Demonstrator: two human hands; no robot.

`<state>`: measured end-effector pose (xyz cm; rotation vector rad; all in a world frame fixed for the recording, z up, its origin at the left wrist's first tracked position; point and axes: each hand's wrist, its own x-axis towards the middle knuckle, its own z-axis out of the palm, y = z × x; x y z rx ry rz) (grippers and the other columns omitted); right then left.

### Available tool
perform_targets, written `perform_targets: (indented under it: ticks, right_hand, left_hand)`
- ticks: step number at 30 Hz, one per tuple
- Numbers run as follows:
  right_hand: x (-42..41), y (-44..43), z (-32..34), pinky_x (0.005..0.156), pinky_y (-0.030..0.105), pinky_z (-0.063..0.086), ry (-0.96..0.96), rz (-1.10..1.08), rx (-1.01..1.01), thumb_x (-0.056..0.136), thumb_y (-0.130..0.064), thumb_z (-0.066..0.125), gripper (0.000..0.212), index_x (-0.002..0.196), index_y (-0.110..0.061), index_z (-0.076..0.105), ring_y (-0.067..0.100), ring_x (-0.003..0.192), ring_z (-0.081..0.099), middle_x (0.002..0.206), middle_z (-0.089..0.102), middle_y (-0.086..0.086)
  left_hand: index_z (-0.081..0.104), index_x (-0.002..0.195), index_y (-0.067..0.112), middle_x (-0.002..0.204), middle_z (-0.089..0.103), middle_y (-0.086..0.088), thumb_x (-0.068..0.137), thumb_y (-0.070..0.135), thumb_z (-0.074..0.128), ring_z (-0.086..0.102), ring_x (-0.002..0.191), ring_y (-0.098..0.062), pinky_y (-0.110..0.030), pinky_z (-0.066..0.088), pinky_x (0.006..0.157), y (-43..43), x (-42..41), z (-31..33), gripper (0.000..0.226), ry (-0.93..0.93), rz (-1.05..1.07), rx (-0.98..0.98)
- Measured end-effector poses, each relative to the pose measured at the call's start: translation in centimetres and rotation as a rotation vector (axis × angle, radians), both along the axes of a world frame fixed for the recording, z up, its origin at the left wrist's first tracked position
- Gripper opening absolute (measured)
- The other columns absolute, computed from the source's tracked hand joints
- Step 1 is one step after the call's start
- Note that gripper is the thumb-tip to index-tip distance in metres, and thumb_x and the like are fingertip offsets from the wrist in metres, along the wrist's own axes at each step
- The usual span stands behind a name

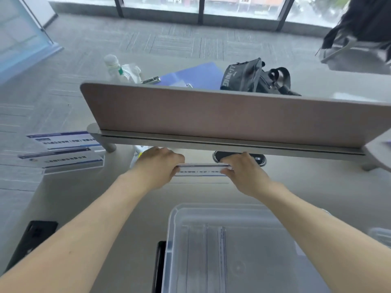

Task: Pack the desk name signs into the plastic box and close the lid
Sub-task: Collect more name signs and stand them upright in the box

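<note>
- just below the divider (211,115), at 12 o'clock from the box (232,250), we hold one sign (202,169) between both hands.
- our left hand (158,166) and right hand (243,172) each take one end, fingers curled and clamped on it, likely so the sign keeps level.
- the sign's long axis runs 9 to 3 o'clock, its printed face towards us.
- the box sits open at 6 o'clock, clear-walled; we cannot tell what lies in it.
- two more signs (63,151) rest at 9 o'clock on the desk (95,197), well apart from the box, probably waiting their turn.
</note>
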<state>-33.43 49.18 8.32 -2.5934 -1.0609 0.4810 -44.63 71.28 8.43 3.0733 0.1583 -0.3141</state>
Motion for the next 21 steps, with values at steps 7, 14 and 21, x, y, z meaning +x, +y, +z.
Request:
perform_targets:
  ticks: [7, 14, 21]
  right_hand:
    - [-1.6, -2.0, 8.9, 0.064, 0.039, 0.047, -0.096, 0.041, 0.07, 0.092, -0.015, 0.06, 0.013, 0.081, -0.008, 0.063, 0.038, 0.073, 0.054, 0.075, 0.067, 0.009]
    - [-2.9, -8.2, 15.6, 0.091, 0.025, 0.053, -0.09, -0.176, 0.542, 0.083, -0.023, 0.078, 0.048, 0.128, -0.026, 0.062, 0.007, 0.104, 0.065, 0.114, 0.071, -0.009]
    - [-7.4, -13.3, 17.5, 0.092, 0.026, 0.055, 0.365, -0.58, 0.874, 0.081, -0.038, 0.08, 0.068, 0.139, -0.031, 0.047, 0.011, 0.115, 0.064, 0.129, 0.063, -0.005]
  left_hand:
    - [0.066, 0.103, 0.023, 0.09, 0.064, -0.004, 0.101, 0.03, 0.052, 0.065, 0.092, -0.034, -0.034, 0.047, 0.071, -4.7, 0.6, 9.2, 0.016, -0.015, -0.039, -0.116]
    - [0.068, 0.092, 0.026, 0.066, 0.052, 0.007, 0.096, 0.035, 0.06, 0.057, 0.076, -0.026, -0.033, 0.045, 0.066, -9.1, -0.4, 18.9, 0.012, -0.224, -0.077, -0.186]
    - [0.063, 0.063, 0.037, 0.055, 0.052, 0.006, 0.093, 0.036, 0.068, 0.045, 0.054, -0.012, -0.024, 0.037, 0.054, -14.7, -2.5, 27.2, 0.03, -0.381, -0.003, -0.468]
